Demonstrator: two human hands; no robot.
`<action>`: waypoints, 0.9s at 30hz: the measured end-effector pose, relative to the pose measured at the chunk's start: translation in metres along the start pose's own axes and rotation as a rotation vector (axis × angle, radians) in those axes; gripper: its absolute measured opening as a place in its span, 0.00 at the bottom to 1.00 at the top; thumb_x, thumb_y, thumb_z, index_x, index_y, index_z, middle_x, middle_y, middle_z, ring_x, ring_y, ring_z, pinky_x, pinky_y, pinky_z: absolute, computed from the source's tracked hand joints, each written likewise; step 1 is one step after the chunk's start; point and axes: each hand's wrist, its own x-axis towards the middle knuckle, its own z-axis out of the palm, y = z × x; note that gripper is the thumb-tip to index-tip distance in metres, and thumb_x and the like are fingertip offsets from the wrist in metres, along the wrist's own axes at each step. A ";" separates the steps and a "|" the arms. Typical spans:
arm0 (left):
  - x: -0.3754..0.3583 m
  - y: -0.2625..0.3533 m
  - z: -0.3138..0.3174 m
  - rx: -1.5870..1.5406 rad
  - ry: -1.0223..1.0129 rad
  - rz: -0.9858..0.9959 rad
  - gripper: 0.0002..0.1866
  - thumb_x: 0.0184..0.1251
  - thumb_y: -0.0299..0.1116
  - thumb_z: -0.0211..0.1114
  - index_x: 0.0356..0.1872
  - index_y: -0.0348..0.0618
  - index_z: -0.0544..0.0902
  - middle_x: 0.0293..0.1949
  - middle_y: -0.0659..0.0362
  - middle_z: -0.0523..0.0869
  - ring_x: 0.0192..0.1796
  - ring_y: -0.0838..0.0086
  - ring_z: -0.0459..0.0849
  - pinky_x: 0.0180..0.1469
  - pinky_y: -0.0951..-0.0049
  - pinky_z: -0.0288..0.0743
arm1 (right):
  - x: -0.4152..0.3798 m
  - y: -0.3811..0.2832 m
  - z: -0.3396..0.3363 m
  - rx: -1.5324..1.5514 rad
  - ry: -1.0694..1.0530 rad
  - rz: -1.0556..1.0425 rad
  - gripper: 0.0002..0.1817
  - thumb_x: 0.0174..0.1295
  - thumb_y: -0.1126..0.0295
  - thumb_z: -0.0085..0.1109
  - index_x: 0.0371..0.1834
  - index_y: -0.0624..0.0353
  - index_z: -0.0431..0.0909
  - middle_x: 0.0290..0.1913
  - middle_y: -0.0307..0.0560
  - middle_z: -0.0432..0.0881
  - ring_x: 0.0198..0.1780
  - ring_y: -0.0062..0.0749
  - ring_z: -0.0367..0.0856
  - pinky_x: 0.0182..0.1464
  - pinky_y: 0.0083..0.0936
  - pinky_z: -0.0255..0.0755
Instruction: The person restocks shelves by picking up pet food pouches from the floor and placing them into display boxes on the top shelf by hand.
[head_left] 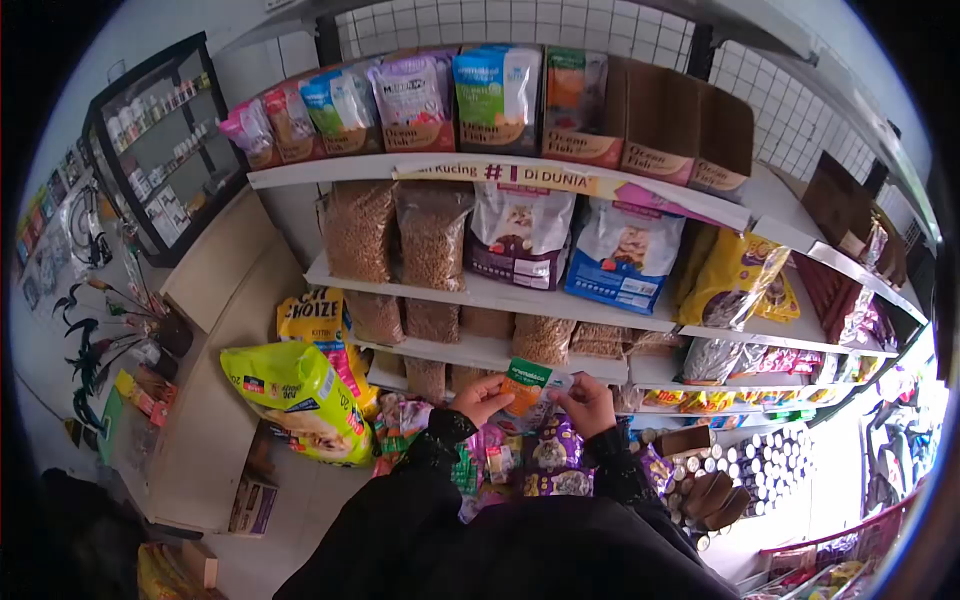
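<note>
A small pouch with a green top and an orange patch is held upright between my two hands, in front of the lower shelves. My left hand pinches its left edge, and my right hand grips its right side. Below the hands lie heaped purple packets and other colourful packets. On the top shelf, an open box marked Ocean Fish holds a similar green and orange pouch.
Shelves carry kibble bags and a blue and white bag. A large yellow-green bag leans at the left beside a wooden counter. Many cans stand at the lower right.
</note>
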 end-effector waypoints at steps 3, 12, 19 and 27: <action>0.000 0.025 0.012 -0.007 0.024 0.077 0.21 0.62 0.26 0.55 0.57 0.35 0.66 0.46 0.60 0.78 0.44 0.82 0.76 0.46 0.80 0.70 | 0.011 -0.056 -0.031 -0.328 0.026 -0.342 0.14 0.49 0.69 0.63 0.38 0.62 0.75 0.25 0.43 0.79 0.24 0.25 0.76 0.26 0.19 0.68; 0.024 0.145 0.034 0.341 0.052 0.429 0.19 0.61 0.26 0.57 0.54 0.33 0.70 0.43 0.60 0.79 0.41 0.84 0.75 0.43 0.82 0.71 | 0.028 -0.258 -0.061 -0.585 -0.092 -0.533 0.09 0.48 0.71 0.59 0.35 0.58 0.78 0.29 0.49 0.80 0.22 0.38 0.76 0.30 0.28 0.71; 0.054 0.187 0.023 0.346 0.064 0.598 0.19 0.58 0.28 0.58 0.52 0.35 0.71 0.46 0.52 0.78 0.48 0.76 0.74 0.50 0.75 0.67 | 0.049 -0.302 -0.081 -0.852 -0.152 -0.680 0.10 0.52 0.78 0.53 0.39 0.65 0.75 0.32 0.49 0.80 0.30 0.27 0.80 0.33 0.20 0.72; 0.134 0.230 0.013 1.417 0.493 1.146 0.32 0.41 0.42 0.65 0.53 0.52 0.69 0.57 0.52 0.65 0.62 0.57 0.60 0.60 0.55 0.53 | 0.109 -0.381 -0.120 -0.998 0.229 -0.832 0.07 0.55 0.75 0.51 0.38 0.61 0.73 0.30 0.47 0.80 0.33 0.30 0.80 0.35 0.21 0.71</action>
